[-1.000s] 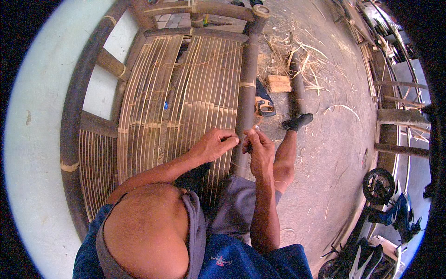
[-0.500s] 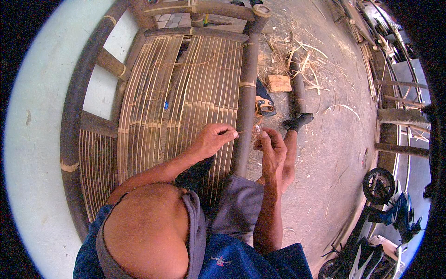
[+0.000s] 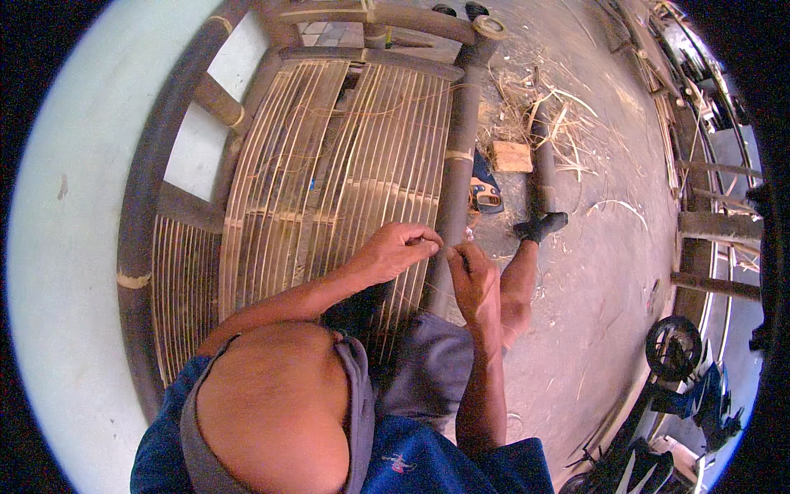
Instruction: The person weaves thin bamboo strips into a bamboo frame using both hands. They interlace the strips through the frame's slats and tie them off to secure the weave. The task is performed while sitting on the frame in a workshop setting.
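From my feed, the left hand [image 3: 399,251] and right hand [image 3: 476,280] were both pinched closed by the right pole [image 3: 457,185] of the bamboo bench [image 3: 387,193]; on what, I couldn't tell. The blue shirt [image 3: 444,453] bore one emblem [image 3: 399,463], too small to read. One saw [image 3: 487,196] and one wood block [image 3: 512,156] lay farther right.

A pale wall [image 3: 70,255] stands along the left, while a grey-brown floor [image 3: 601,280] littered with scraps [image 3: 558,123] stretches right towards wooden poles [image 3: 717,225] and a motorbike [image 3: 699,395].
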Demonstrator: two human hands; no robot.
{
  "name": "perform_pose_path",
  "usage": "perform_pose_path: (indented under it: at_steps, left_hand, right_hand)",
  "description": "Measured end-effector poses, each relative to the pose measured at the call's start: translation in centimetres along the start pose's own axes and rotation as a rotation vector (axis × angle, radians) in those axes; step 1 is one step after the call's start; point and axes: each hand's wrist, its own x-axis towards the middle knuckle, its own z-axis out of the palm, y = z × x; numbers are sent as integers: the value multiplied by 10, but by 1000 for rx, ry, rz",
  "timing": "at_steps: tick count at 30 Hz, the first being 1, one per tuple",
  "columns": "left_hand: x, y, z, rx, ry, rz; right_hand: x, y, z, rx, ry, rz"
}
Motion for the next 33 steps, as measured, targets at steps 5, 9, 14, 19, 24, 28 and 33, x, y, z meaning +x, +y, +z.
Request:
perform_pose_path:
  at_steps: [5, 9, 14, 19, 24, 28, 33]
  left_hand:
    - [-1, 3, 1, -46, -29, 17]
    - [-4, 5, 0, -8, -19, 15]
    - [3, 1, -5, 38, -71, -38]
    - [20, 19, -62, -4, 225, 69]
    - [9, 85, -165, 295, 866, 338]
    - [-37, 135, -222, 653, 1375, 618]
    - [-102, 163, -251, 992, 1764, 717]
  right_hand:
    - [-2, -3, 4, -3, 26, 55]
    - [-2, -4, 3, 6, 18, 72]
    - [-2, -9, 7, 22, 48, 103]
    - [-12, -13, 24, 162, -19, 209]
    - [-21, 0, 58, 61, -265, -22]
    - [-7, 20, 65, -62, -67, -24]
    - [31, 26, 60, -54, 3, -37]
